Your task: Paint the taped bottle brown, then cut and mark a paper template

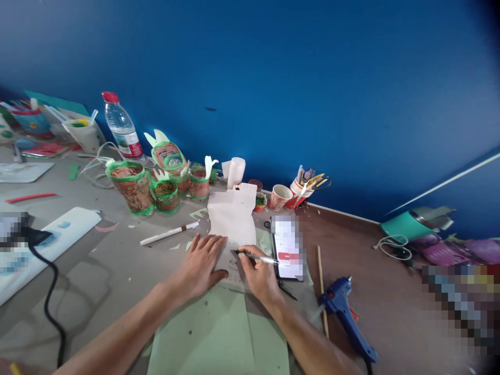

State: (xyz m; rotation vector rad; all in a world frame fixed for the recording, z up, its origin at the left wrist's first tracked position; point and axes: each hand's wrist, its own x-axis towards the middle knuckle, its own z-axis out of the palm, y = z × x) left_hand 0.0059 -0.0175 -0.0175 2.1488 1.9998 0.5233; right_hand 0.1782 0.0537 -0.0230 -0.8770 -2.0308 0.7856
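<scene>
A pen (261,257) is gripped in my right hand (258,276), its dark tip close to the paper below. Under both hands lies a pale pinkish sheet of paper (232,216) with an uneven edge and small marks drawn near its lower end. My left hand (203,263) rests flat on the left part of that sheet, fingers stretched out and thumb apart. Nearer to me, a light green sheet (203,333) lies with dark specks on it. To the right of the pen is a phone (287,247) with a lit screen.
Painted brown-and-green cups (130,187) and a water bottle (123,127) stand at the back left. A white marker (169,233) lies left of the paper. On the right are a blue glue gun (347,317), a wooden stick (322,291) and a cup of scissors (300,192).
</scene>
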